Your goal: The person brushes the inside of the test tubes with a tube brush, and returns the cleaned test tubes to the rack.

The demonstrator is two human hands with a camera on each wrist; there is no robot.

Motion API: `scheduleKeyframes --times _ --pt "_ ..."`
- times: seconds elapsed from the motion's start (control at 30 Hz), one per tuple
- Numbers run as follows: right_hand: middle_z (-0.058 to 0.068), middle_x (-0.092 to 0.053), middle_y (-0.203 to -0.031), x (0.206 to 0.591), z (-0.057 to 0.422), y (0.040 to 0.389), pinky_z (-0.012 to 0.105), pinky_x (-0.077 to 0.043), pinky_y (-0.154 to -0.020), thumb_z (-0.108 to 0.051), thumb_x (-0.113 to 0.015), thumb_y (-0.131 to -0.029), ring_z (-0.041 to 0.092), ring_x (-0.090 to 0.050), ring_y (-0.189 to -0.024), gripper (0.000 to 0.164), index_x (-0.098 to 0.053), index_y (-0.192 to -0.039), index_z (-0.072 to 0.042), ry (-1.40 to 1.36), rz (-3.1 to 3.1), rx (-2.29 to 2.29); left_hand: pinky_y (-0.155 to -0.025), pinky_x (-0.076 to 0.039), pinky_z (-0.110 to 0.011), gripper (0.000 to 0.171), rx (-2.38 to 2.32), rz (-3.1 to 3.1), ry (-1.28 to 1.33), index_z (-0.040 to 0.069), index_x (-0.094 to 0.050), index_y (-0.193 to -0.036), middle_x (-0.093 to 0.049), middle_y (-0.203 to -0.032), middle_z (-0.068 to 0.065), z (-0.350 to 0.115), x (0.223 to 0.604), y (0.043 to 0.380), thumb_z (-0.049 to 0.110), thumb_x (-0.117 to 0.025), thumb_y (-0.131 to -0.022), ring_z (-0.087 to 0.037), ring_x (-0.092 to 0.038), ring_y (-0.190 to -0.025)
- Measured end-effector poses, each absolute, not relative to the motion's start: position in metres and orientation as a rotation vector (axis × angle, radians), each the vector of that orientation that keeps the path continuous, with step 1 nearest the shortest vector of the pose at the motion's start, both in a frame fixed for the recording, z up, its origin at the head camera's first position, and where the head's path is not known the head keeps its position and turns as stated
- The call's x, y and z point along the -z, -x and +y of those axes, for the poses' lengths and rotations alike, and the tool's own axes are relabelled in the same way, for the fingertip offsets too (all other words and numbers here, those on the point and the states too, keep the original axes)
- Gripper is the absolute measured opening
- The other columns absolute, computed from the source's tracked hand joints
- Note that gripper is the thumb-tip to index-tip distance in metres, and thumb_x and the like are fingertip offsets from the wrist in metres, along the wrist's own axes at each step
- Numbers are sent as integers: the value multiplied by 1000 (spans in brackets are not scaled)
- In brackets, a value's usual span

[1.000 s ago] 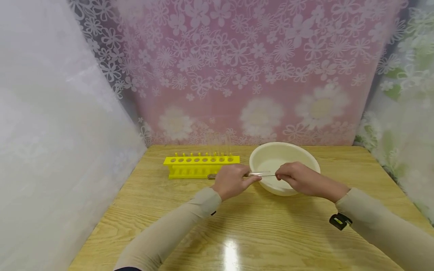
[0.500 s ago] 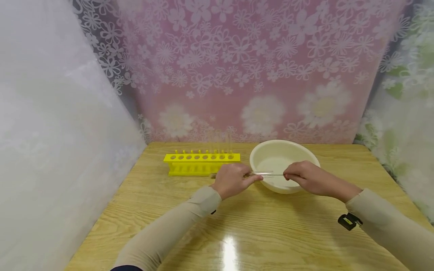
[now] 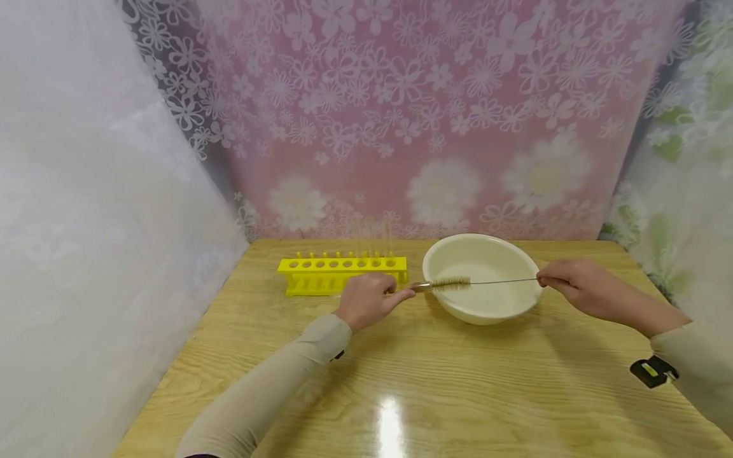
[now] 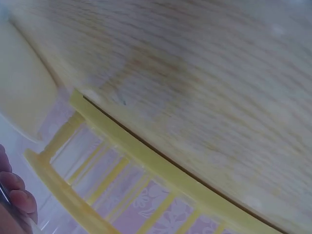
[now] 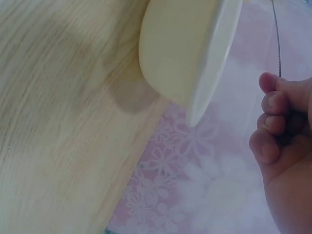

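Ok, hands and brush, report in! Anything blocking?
Left hand gripping glass tube. Right hand pinching brush wire. Bristles mostly outside tube. Nothing visibly in the way.

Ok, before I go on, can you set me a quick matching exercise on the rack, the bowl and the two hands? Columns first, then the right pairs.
Column one:
1. rack
2. bowl
3. left hand
4. right hand

Column two:
A. pinches the brush by its wire
B. round and cream-white
C. yellow, with a row of holes
D. grips a glass tube

Pairs: 1-C, 2-B, 3-D, 4-A
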State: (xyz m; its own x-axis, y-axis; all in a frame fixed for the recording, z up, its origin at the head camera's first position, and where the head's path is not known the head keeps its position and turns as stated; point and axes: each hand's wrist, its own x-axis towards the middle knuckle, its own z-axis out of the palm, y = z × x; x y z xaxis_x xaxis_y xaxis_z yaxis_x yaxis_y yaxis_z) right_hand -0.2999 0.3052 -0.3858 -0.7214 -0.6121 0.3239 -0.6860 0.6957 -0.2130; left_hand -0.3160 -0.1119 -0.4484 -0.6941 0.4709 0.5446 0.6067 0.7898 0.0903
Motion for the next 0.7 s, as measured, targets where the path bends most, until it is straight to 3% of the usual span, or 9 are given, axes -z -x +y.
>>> scheduleKeyframes --times 0.3,0.5,0.7 --pt "-7 -73 -96 385 292 294 31 -55 -69 -1 -65 -95 14 -69 -87 16 -75 -105 -9 -1044 -2659 -507 -41 -20 -18 49 352 -2482 819 27 -50 -61 -40 -51 11 -99 440 313 63 -60 -94 -2 -26 -42" --pt "-2 -71 -102 386 253 298 37 -54 -77 -5 -60 -100 17 -67 -93 16 -73 -109 -9 -1150 -2726 -575 -43 -27 -19 48 339 -2491 847 28 -55 -64 -45 -54 13 -84 436 311 67 -58 -92 -2 -37 -44" --pt "3 -73 -100 392 214 302 36 -55 -77 -2 -57 -101 19 -68 -90 18 -73 -108 -6 -1303 -2690 -665 -40 -24 -19 46 317 -2498 844 27 -54 -64 -45 -54 13 -70 435 307 62 -63 -92 -3 -35 -42"
